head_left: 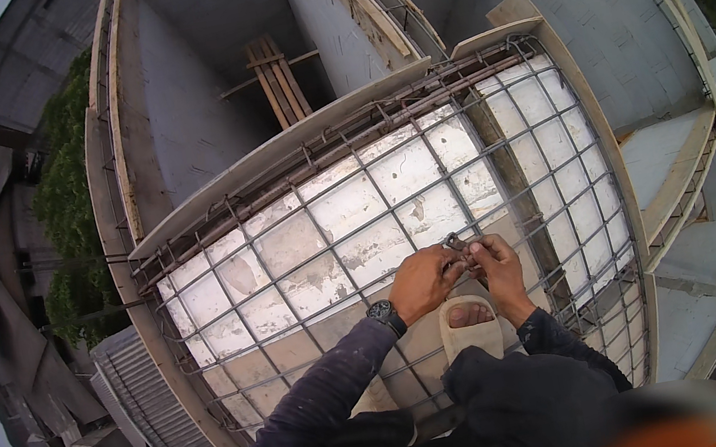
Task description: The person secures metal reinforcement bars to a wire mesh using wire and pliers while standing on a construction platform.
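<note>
My left hand [424, 282] and my right hand [498, 270] meet low over the steel rebar mesh [360, 162], fingers bent and pinched together. Between them sticks up the rounded head of a small dark metal tool [454, 241], close to a bar crossing. It appears to be in my right fingers; the rest of it is hidden. What the left fingertips pinch is too small to make out. Under the mesh lie scuffed white panels [422, 157]. A dark watch [385, 315] is on my left wrist.
My sandalled foot [470, 323] stands just below my hands. Wooden formwork boards [300, 153] edge the slab, with deep walled spaces beyond. Planks [278, 82] lie down in one. A dark gap [522, 197] runs between panels. A corrugated roof [163, 413] lies lower left.
</note>
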Demonstrator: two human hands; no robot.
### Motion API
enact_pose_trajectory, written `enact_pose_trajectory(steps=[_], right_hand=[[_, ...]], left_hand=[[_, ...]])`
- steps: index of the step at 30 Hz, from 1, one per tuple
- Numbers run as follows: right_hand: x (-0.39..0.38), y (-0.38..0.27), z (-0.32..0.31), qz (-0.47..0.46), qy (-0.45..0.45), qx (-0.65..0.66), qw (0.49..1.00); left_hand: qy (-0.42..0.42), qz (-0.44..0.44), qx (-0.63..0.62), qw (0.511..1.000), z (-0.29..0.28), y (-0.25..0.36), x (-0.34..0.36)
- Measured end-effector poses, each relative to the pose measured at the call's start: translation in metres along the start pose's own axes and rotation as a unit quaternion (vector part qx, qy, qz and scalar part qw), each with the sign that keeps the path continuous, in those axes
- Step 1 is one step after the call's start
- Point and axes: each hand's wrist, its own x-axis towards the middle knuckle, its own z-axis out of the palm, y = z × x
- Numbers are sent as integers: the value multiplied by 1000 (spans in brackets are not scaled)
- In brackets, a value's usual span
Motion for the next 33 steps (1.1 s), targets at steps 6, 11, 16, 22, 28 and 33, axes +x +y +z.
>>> enact_pose_trajectory(steps=[6,11,16,22,28,33], right_hand=[[36,-14,-8,56,60,150,985],[62,-48,-1,80,60,158,982],[74,-44,6,138,29,5,990],[77,-30,14,237,-126,-95,959],[68,-34,20,343,-239,-122,900],[66,-20,29,313,-247,-113,910]], left_hand=[[-121,-86,-208,967,-25,-13,12],[98,-27,-127,987,-49,-33,26],[179,-113,231,950,-81,-114,24],[91,-137,300,940,-69,-143,22],[54,-157,256,952,-75,-139,22],[57,-128,348,927,-65,-156,22]])
